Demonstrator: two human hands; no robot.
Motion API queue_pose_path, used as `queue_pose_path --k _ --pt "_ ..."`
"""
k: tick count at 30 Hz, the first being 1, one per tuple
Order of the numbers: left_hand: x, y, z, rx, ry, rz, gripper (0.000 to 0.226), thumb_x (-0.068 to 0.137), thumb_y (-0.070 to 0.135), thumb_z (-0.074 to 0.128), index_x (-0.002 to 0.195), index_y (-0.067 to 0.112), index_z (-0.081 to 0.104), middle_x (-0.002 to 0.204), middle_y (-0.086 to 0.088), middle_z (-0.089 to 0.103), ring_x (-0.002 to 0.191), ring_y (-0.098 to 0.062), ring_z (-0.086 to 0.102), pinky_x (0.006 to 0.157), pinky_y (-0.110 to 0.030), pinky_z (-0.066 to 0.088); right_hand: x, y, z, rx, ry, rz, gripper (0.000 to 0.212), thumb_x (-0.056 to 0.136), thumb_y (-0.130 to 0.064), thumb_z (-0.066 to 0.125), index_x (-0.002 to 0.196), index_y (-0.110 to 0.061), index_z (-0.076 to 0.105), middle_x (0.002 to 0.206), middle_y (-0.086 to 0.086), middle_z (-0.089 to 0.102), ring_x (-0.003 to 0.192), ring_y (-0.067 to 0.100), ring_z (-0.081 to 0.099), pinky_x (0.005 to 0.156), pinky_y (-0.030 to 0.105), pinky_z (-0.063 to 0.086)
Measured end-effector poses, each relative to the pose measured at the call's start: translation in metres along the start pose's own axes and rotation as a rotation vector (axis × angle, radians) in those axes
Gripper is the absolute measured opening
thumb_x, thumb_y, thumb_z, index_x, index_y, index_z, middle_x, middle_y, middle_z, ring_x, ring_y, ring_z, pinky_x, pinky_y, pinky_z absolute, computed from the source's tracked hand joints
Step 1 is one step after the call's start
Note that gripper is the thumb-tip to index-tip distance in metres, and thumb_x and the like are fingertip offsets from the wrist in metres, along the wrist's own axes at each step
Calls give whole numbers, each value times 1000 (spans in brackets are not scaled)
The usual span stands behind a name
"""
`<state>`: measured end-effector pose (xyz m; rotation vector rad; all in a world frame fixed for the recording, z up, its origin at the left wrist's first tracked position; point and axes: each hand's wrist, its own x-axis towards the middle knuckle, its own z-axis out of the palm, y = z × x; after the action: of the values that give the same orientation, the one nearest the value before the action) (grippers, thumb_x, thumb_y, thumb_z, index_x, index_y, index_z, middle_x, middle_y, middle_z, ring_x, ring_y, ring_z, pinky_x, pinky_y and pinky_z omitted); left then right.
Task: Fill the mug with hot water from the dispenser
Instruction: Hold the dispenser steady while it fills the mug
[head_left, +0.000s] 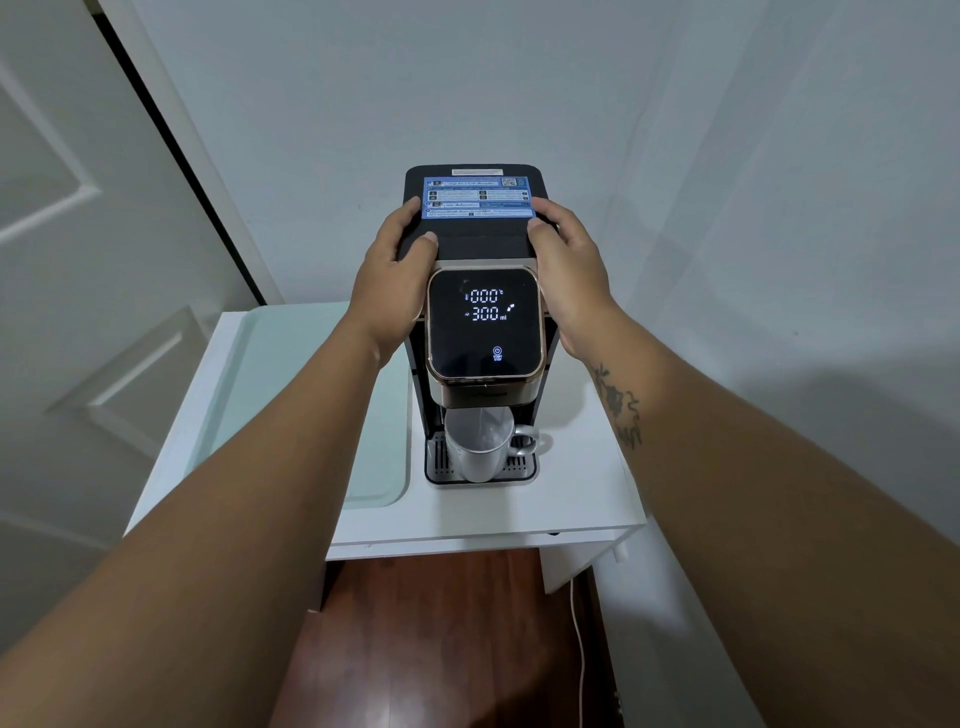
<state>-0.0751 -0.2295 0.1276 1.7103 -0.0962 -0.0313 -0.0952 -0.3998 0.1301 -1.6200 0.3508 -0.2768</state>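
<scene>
I grip the water dispenser from both sides: my left hand curls over its left top edge, my right hand over the right. Its lit display reads 300 ml. A white mug stands on the drip tray beneath the spout, on the white table.

Glossy black dispenser panel, matt black lid, glazed mug.

Both arms bare up to the frame edge, nothing worn on them. left hand: short trimmed nails. right hand: same, short nails. Right forearm has a dark ink tattoo near the wrist, floral-looking, curling strokes running along the arm. Fine detail too blurred to read.
</scene>
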Motion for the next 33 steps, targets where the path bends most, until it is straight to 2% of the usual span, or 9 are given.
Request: queue_pose_path --k 6,9,12,18,22,27,31,33 --pt "0 1 1 -5 -4 -2 44 101 26 44 144 34 42 137 6 55 115 -14 62 92 -28 54 0 -1 -1 7 -6 -2 32 103 -29 52 132 -32 65 129 -4 72 116 18 71 104 43 58" --pt "-1 1 1 -3 8 6 44 101 25 45 144 33 43 137 7 55 116 -11 60 92 -23 52 -1 -2 -1 -4 3 -3 31 103 -30 53 131 -34 66 127 -5 72 116 18 71 105 43 57" --pt "-2 3 1 -4 11 0 44 101 24 44 144 33 43 135 8 55 111 -6 60 84 -15 51 -1 -3 0 -7 11 -1 32 102 -30 53 131 -33 66 128 -6 72 117 17 71 107 42 56" --pt "-1 3 1 5 15 1 44 101 25 45 144 33 43 138 8 54 115 -8 59 87 -16 50 -2 -4 0 -9 9 1 32 102 -30 53 131 -34 66 128 -6 72 117 17 70 106 41 56" --pt "-3 4 1 1 17 -3 44 101 25 45 144 34 43 138 8 54 116 -9 59 93 -23 51 -3 -4 0 -2 12 -2 32 102 -29 53 131 -33 66 129 -5 72 118 18 70 106 42 56" --pt "-3 4 2 -11 17 -13 44 101 25 45 144 35 43 138 8 54 110 -5 60 77 -12 49 -3 -4 0 -17 11 -7 30 103 -29 52 128 -35 67 128 -5 72 118 18 70 107 42 55" --pt "-3 4 2 -22 22 -13 43 101 24 46 143 33 44 135 9 55 104 -1 61 74 -10 51 -4 -5 0 -13 3 -7 29 102 -29 52 126 -37 67 128 -5 72 118 20 70 106 44 56" --pt "-3 3 2 -12 23 -9 43 101 24 46 143 33 44 134 9 55 104 0 60 78 -10 52 -4 -5 0 -15 2 -8 25 101 -30 52 118 -42 66 126 -5 73 116 21 71 105 45 57"
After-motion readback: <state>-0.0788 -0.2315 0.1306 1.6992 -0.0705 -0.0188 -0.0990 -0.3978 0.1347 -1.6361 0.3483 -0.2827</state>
